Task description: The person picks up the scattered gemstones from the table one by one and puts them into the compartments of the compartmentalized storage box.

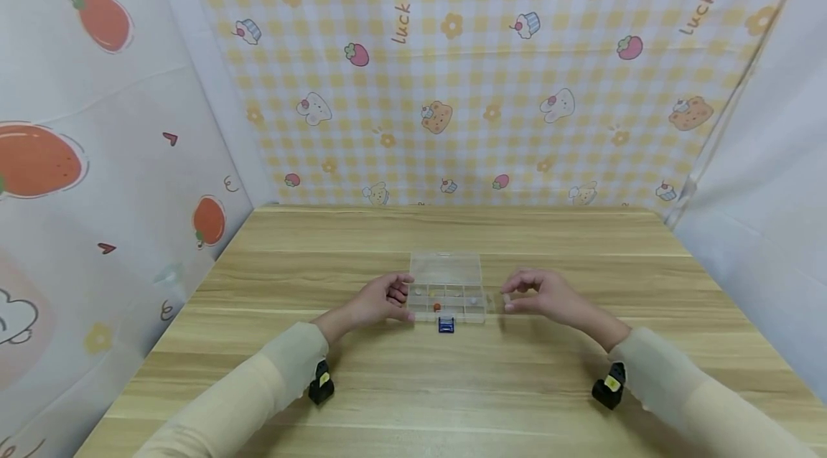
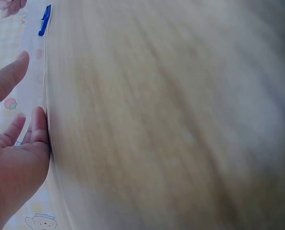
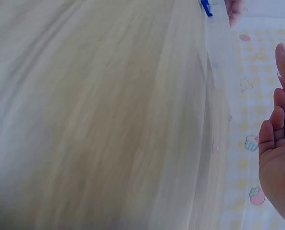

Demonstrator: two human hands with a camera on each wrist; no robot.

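A clear plastic compartment box (image 1: pixel 420 319) lies on the table, its lid (image 1: pixel 446 268) raised and leaning back. Small pieces sit in its compartments; one orange bead (image 1: pixel 437 307) stands out, others are pale. At the box's front middle is a blue clip-like piece (image 1: pixel 446 326). My left hand (image 1: pixel 381 298) is at the box's left end, thumb by the front corner and index finger by the back. Right of the box lies something small and transparent (image 1: pixel 494 301), its kind unclear. My right hand (image 1: pixel 539 293) is beside it, thumb and fingers apart; whether they touch it cannot be seen.
The wood-grain table (image 1: pixel 446 400) reaches back to a yellow checked cloth (image 1: pixel 400 99). White cloth hangs on both sides. A black device (image 1: pixel 321 385) is worn under the left wrist, another black device (image 1: pixel 609 388) under the right.
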